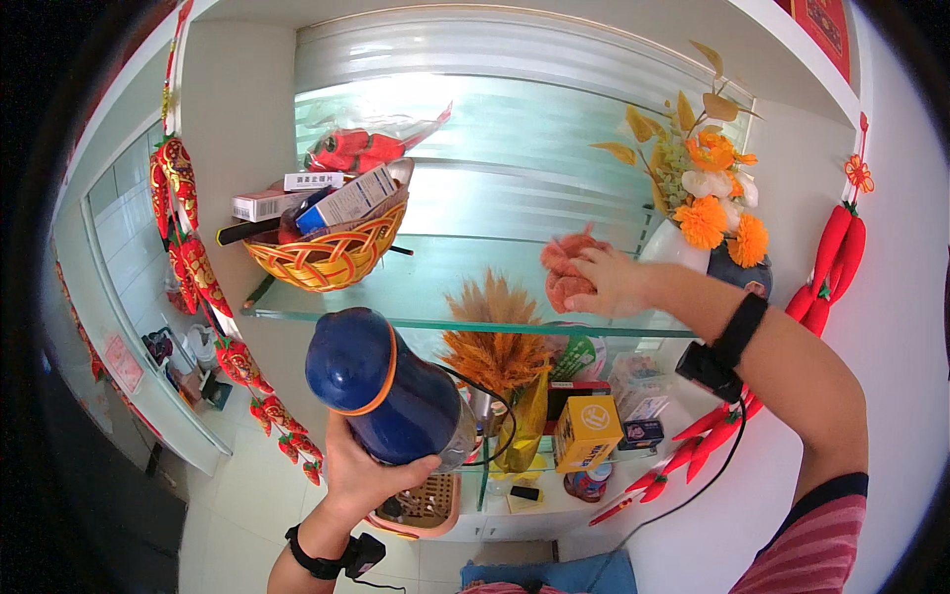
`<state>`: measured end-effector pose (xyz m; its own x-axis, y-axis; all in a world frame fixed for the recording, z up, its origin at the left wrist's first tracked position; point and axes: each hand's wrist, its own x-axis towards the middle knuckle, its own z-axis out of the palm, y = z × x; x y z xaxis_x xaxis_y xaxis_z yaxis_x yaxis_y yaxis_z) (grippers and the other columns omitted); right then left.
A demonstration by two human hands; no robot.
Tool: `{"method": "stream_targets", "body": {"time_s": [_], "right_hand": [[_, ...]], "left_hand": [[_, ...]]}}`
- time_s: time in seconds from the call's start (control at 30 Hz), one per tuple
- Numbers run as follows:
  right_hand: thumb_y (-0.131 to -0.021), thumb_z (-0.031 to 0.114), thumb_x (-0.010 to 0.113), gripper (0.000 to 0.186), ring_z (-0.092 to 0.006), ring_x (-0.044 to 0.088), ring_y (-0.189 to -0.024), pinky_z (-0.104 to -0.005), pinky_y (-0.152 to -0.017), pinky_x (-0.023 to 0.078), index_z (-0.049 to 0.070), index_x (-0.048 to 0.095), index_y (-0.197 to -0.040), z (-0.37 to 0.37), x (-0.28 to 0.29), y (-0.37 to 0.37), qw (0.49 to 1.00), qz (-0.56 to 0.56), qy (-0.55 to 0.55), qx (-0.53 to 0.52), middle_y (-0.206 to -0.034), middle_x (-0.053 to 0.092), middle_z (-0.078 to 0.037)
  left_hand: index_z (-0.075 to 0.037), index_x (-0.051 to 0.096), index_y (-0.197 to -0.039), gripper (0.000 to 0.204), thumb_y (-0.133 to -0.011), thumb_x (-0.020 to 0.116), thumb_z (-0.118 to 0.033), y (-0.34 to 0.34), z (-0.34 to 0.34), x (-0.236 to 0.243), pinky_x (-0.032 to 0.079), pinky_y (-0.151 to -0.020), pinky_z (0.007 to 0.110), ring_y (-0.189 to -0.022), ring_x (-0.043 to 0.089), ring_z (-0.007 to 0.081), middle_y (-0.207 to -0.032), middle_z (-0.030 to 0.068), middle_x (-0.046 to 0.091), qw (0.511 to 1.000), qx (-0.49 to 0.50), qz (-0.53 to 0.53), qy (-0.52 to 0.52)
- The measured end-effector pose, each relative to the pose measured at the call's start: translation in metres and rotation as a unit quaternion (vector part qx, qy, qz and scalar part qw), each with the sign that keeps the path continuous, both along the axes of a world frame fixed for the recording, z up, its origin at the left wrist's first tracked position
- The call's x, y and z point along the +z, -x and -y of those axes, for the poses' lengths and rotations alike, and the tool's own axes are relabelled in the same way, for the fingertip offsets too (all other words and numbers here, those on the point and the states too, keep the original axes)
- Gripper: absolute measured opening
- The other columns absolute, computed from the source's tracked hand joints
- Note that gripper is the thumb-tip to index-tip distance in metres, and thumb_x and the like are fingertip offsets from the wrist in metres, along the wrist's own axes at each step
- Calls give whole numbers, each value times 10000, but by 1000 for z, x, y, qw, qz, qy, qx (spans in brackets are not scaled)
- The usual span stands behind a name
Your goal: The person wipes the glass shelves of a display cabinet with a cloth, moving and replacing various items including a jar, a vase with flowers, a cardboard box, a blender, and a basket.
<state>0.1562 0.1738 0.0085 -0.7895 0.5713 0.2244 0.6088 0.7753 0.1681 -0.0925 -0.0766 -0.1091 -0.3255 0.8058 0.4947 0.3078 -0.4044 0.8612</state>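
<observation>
In the head view, the step in hand is judged to be wiping of the upper clear glass shelf [485, 247]. An orange-red fabric cloth [562, 267], between 2 and 3 o'clock from picture centre, is grasped by the right hand [621, 281]; contact with the glass cannot be confirmed. A dark blue, round-topped bottle [381, 396] with an orange band is clasped in the left hand's grip [354, 477], between 7 and 8 o'clock, before the shelf edge. For the next move, a steady bottle and clearance from the white rounded vase [676, 246] just beside the right hand are called for.

Containers: cartons and a dark stick-like item are held in the yellow-and-brown woven basket [327, 262], near 10 o'clock. Artificial orange flowers [703, 223] are held in the vase. The bottle's contents cannot be seen. A closed yellow carton [588, 433] stands near 5 o'clock.
</observation>
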Motion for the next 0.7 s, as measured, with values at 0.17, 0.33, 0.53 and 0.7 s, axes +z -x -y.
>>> {"method": "stream_targets", "body": {"time_s": [0.17, 0.33, 0.53, 0.7], "right_hand": [[-806, 318, 456, 220, -171, 542, -908, -339, -857, 419, 219, 615, -923, -34, 9, 0, 977, 40, 182, 98, -1015, 585, -7], [-731, 243, 580, 227, -283, 627, -686, -351, -699, 513, 162, 686, -915, -17, -8, 79, 969, -132, 147, 150, -849, 675, -97], [-703, 229, 615, 219, -288, 640, -707, -330, -715, 520, 129, 706, -875, 12, 7, 114, 962, -109, 189, 161, -833, 678, -122], [-727, 207, 589, 235, -165, 649, -628, -285, -661, 529, 83, 716, -880, 55, 17, 134, 957, -77, 202, 192, -958, 690, -57]], "left_hand": [[14, 372, -1230, 892, -505, 865, -150, -2, 3, 0, 420, -945, 355, -1064, 541, 220, -1151, 131, 534, 999, -22, 8, -29], [14, 371, -1233, 892, -514, 870, -162, 3, 9, -1, 416, -949, 353, -1067, 538, 218, -1147, 128, 539, 1000, -26, 6, -5], [19, 376, -1235, 896, -511, 869, -167, 13, 23, -2, 409, -958, 349, -1067, 538, 210, -1153, 128, 541, 1000, -5, 4, -17], [22, 375, -1231, 887, -514, 866, -155, 24, 30, 3, 411, -956, 349, -1071, 536, 208, -1152, 132, 538, 1000, 15, -1, -25]]}}
